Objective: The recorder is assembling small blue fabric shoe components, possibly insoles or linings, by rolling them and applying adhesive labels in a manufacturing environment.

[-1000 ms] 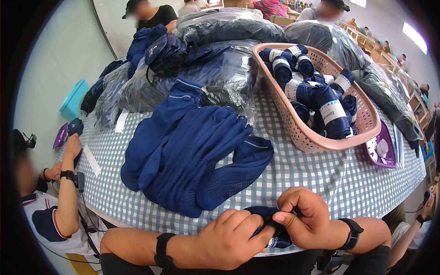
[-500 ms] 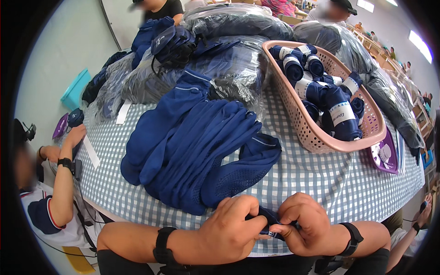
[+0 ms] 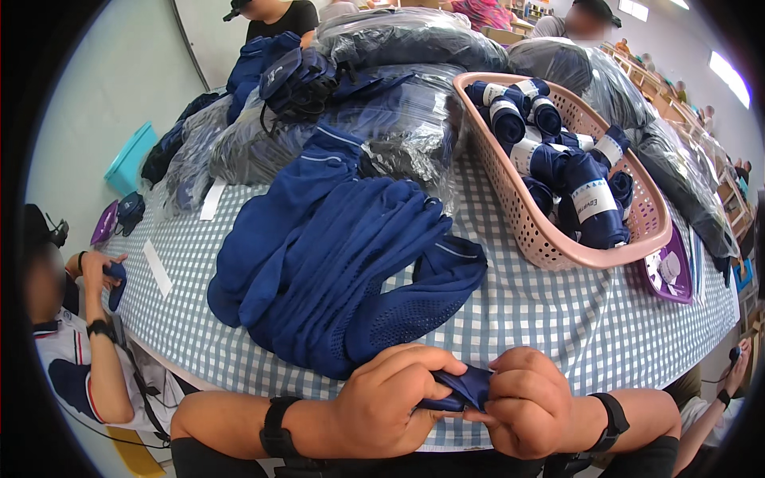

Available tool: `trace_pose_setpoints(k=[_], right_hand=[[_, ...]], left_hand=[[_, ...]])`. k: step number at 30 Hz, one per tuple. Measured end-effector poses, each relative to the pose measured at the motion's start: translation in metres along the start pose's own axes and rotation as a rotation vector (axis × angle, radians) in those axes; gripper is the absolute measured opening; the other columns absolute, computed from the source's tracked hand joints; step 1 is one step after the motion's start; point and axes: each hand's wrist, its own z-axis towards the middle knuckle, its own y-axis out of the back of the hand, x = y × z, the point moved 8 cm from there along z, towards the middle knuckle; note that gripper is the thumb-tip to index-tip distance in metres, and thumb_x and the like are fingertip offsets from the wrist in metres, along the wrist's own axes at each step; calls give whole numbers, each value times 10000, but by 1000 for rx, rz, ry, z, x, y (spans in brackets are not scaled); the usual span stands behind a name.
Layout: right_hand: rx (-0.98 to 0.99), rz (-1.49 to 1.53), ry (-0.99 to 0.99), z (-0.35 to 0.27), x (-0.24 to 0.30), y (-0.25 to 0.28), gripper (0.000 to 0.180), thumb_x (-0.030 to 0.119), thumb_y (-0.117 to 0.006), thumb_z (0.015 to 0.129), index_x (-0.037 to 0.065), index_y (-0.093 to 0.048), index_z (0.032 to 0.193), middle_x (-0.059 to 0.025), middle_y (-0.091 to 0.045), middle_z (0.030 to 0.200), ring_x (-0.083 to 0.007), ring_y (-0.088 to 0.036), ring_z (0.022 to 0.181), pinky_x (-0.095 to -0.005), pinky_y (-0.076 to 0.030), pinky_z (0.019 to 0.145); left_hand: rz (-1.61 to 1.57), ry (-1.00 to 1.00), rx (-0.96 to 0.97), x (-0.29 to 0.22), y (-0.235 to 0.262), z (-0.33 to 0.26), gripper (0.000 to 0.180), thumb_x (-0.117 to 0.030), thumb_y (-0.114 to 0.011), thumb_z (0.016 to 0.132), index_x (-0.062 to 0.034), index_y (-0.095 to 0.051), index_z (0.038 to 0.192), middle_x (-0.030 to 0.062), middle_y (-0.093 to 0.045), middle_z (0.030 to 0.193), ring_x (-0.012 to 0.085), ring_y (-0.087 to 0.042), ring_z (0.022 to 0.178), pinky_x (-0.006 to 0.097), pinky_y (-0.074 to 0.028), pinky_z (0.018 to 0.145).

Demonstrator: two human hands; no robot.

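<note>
- In the head view, my left hand point(image 3: 394, 402) grasps a small piece of folded navy fabric point(image 3: 468, 389) between thumb and fingers.
- My right hand point(image 3: 530, 402) pinches the same fabric's other side, fingers curled.
- The fabric sits between my hands, near the table's front edge.
- Just beyond lies a heap of blue cloth point(image 3: 335, 271) on a blue-and-white checked tablecloth point(image 3: 514, 307).
- To its right, a pink perforated basket point(image 3: 530, 239) holds navy rolls point(image 3: 598, 227) with white bands.
- Plastic-wrapped bundles point(image 3: 414, 44) line the back.
- At left, a co-worker point(image 3: 96, 350) handles a dark blue piece point(image 3: 117, 284).
</note>
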Motion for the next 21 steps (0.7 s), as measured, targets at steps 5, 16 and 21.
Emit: trace_pose_setpoints(k=[5,16,21], right_hand=[[14,-24,107,-1,11,3,280,65,-843,692,11,-581,774,-108,-564,781,-255,-573,686,-397,-552,605],[77,71,-204,0,-10,1,325,67,-876,667,42,-645,895,-212,-572,1058,-273,-603,847,-365,-475,683],[51,101,-205,-6,-13,4,231,-4,-864,654,50,-679,782,-163,-617,985,-271,-612,846,-373,-521,709]], left_hand=[[-22,20,-58,0,3,-9,234,87,-727,635,-14,-586,791,152,-690,1016,306,-705,936,365,-581,795],[-333,52,-138,16,9,-5,287,148,-742,667,-26,-563,808,137,-683,952,262,-692,886,443,-575,922],[-356,275,-90,19,3,-9,322,74,-800,690,0,-677,978,133,-620,979,205,-645,826,433,-552,929]])
